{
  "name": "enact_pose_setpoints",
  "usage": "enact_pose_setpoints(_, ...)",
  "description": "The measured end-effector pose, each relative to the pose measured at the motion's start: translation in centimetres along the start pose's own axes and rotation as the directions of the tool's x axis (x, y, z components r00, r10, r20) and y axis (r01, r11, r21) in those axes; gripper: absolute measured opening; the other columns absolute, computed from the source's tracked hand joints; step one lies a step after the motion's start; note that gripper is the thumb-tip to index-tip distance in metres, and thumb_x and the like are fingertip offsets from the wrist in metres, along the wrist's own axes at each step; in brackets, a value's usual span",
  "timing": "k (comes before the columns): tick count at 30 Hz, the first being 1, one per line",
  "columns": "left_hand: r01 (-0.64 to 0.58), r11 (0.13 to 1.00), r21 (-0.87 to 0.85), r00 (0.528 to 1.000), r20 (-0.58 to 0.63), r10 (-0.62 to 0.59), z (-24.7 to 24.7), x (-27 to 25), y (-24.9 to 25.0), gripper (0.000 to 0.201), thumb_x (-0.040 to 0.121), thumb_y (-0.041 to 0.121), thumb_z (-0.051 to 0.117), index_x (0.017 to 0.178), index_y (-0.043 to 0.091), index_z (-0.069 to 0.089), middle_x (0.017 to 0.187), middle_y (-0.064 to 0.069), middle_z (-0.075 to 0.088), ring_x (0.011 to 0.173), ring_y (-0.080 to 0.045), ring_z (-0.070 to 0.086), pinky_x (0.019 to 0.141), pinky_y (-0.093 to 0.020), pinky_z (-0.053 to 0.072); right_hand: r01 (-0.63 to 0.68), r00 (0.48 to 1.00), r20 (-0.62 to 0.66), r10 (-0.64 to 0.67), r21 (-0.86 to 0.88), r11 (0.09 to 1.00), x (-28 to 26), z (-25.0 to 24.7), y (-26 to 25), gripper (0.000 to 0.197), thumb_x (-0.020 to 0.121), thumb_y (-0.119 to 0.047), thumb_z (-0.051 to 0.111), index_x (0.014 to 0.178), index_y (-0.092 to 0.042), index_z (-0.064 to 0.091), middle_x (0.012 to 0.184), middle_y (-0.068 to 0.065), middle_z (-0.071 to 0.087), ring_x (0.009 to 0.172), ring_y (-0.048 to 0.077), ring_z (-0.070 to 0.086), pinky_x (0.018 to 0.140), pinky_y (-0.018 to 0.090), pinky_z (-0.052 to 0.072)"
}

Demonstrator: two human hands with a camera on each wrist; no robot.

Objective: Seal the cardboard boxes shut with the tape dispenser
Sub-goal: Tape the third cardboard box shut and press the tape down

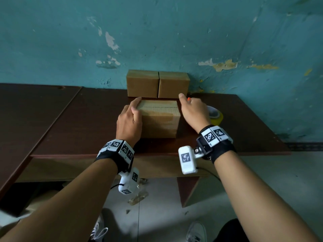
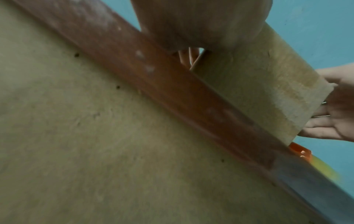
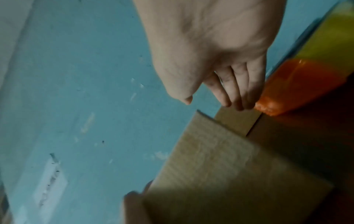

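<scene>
A small cardboard box [image 1: 160, 117] stands on the brown table [image 1: 78, 123], with a strip of tape over its top seam. My left hand [image 1: 133, 109] lies against the box's left side, fingers fairly straight and thumb on the top edge. My right hand [image 1: 189, 107] hovers just right of the box with its fingers extended and nothing in it; in the left wrist view its open palm [image 2: 333, 115] shows behind the box [image 2: 268, 84]. The orange tape dispenser [image 3: 298, 84] with a yellow roll [image 1: 215, 117] sits on the table under the right hand's fingers.
Two more cardboard boxes [image 1: 142, 83] [image 1: 173, 84] stand side by side against the peeling teal wall [image 1: 174, 41], just behind the near box. A second dark table [image 1: 26, 105] adjoins on the left. The table's front edge [image 1: 104, 155] runs close under my wrists.
</scene>
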State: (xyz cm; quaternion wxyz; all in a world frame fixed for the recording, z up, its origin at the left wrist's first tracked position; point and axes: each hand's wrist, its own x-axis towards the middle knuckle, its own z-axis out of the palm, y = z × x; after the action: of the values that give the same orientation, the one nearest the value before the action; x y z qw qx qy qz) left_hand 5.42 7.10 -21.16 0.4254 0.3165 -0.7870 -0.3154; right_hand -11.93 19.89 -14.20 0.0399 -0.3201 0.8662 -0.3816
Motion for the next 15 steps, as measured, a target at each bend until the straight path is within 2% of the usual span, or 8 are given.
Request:
enact_pose_setpoints(2, 0.009, 1.0, 0.001, 0.999, 0.035, -0.009, -0.2, 0.7, -0.4, 0.06, 0.108, 0.04, 0.016, 0.161, 0.029, 0.042, 0.144, -0.011, 0.06, 0.128, -0.023, 0.055, 0.101, -0.031, 0.037, 0.015, 0.999, 0.042, -0.02, 0.11, 0.994, -1.0, 0.9, -0.7, 0.068, 0.111, -0.056, 0.037, 0.068, -0.006, 0.055, 0.07, 0.009, 0.058, 0.071, 0.027, 0.059, 0.067, 0.039, 0.038)
enact_pose_setpoints(4, 0.031, 1.0, -0.003, 0.997, 0.065, -0.031, -0.5, 1.4, -0.6, 0.055, 0.113, 0.035, 0.019, 0.167, 0.029, 0.029, 0.15, -0.012, 0.057, 0.134, -0.026, 0.053, 0.102, -0.029, 0.033, 0.035, 0.998, 0.05, -0.043, 0.151, 0.988, -1.3, 2.1, -1.0, 0.062, 0.111, -0.055, 0.037, 0.063, -0.016, 0.042, 0.064, 0.004, 0.049, 0.065, 0.024, 0.052, 0.065, 0.039, 0.035)
enact_pose_setpoints(7, 0.091, 0.996, -0.022, 0.991, 0.098, -0.089, -0.9, 2.3, -0.5, 0.057, 0.117, 0.041, 0.016, 0.168, 0.019, 0.025, 0.162, -0.011, 0.048, 0.147, -0.028, 0.045, 0.108, -0.022, 0.029, 0.054, 0.998, 0.033, -0.059, 0.144, 0.988, -1.1, 3.8, -1.3, 0.048, 0.108, -0.061, 0.034, 0.071, -0.031, 0.029, 0.074, -0.006, 0.046, 0.08, 0.02, 0.049, 0.076, 0.034, 0.035)
enact_pose_setpoints(9, 0.128, 0.991, -0.035, 0.985, 0.123, -0.123, -1.2, 2.7, -0.7, 0.063, 0.116, 0.048, 0.014, 0.167, 0.015, 0.029, 0.167, -0.01, 0.04, 0.155, -0.026, 0.036, 0.114, -0.02, 0.023, 0.072, 0.997, 0.027, -0.076, 0.142, 0.987, -1.0, 4.6, -1.3, 0.044, 0.109, -0.059, 0.034, 0.078, -0.029, 0.04, 0.081, -0.002, 0.052, 0.085, 0.021, 0.052, 0.08, 0.034, 0.036)
enact_pose_setpoints(11, 0.162, 0.983, -0.086, 0.98, 0.134, -0.15, -1.4, 2.7, -0.8, 0.064, 0.115, 0.052, 0.015, 0.167, 0.017, 0.029, 0.169, -0.006, 0.036, 0.158, -0.022, 0.03, 0.117, -0.019, 0.019, 0.08, 0.995, 0.04, -0.09, 0.193, 0.978, -1.2, 5.2, -1.5, 0.052, 0.11, -0.058, 0.034, 0.1, -0.014, 0.062, 0.1, 0.008, 0.068, 0.099, 0.025, 0.063, 0.087, 0.036, 0.043)
enact_pose_setpoints(12, 0.177, 0.977, -0.118, 0.978, 0.128, -0.162, -1.5, 2.6, -0.9, 0.064, 0.114, 0.053, 0.016, 0.167, 0.019, 0.028, 0.17, -0.004, 0.035, 0.158, -0.02, 0.028, 0.117, -0.019, 0.017, 0.081, 0.994, 0.048, -0.094, 0.222, 0.972, -1.4, 5.4, -1.8, 0.059, 0.111, -0.057, 0.035, 0.124, -0.008, 0.066, 0.123, 0.012, 0.071, 0.118, 0.028, 0.065, 0.097, 0.038, 0.046)
enact_pose_setpoints(13, 0.187, 0.971, -0.146, 0.978, 0.12, -0.17, -1.6, 2.6, -0.8, 0.063, 0.114, 0.053, 0.018, 0.168, 0.02, 0.028, 0.171, -0.002, 0.034, 0.158, -0.018, 0.027, 0.116, -0.018, 0.016, 0.077, 0.994, 0.055, -0.093, 0.25, 0.965, -1.7, 5.5, -2.2, 0.064, 0.111, -0.055, 0.036, 0.147, -0.007, 0.058, 0.147, 0.013, 0.063, 0.137, 0.028, 0.058, 0.11, 0.039, 0.043)
enact_pose_setpoints(15, 0.195, 0.964, -0.181, 0.978, 0.112, -0.177, -2.0, 2.6, -0.8, 0.06, 0.114, 0.052, 0.021, 0.167, 0.024, 0.028, 0.169, 0.002, 0.037, 0.156, -0.016, 0.031, 0.114, -0.018, 0.019, 0.081, 0.993, 0.055, -0.101, 0.296, 0.952, -2.0, 6.1, -2.8, 0.066, 0.112, -0.051, 0.039, 0.163, -0.008, 0.038, 0.164, 0.011, 0.046, 0.151, 0.025, 0.044, 0.122, 0.037, 0.034)
